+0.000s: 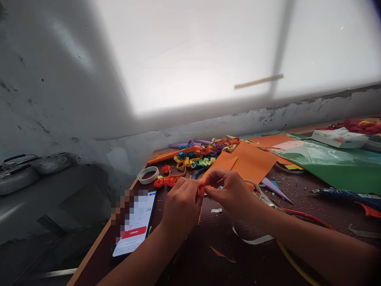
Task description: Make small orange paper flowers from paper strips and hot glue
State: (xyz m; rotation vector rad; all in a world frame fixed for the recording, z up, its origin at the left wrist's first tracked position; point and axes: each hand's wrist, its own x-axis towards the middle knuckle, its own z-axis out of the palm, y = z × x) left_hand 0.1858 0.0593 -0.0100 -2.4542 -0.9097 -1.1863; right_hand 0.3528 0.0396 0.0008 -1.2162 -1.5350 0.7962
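Note:
Above the dark table, my left hand (183, 200) and my right hand (228, 186) meet, fingers pinched together on a small piece of orange paper (201, 191). The piece looks curled or folded; my fingers cover much of it. Just left of my left hand lie several crumpled orange paper flowers (166, 181). A flat sheet of orange paper (250, 159) rests behind my right hand. Beyond both hands is a heap of curled paper strips and small paper flowers (205, 151) in yellow, blue, purple and orange.
A roll of masking tape (148, 175) and a lit phone (135, 226) lie near the table's left edge. Scissors (272, 203) sit under my right forearm. Green sheets (324, 167), a dark blue pen-like thing (347, 195) and a tissue pack (339, 138) are at right. A wall (178, 133) stands behind.

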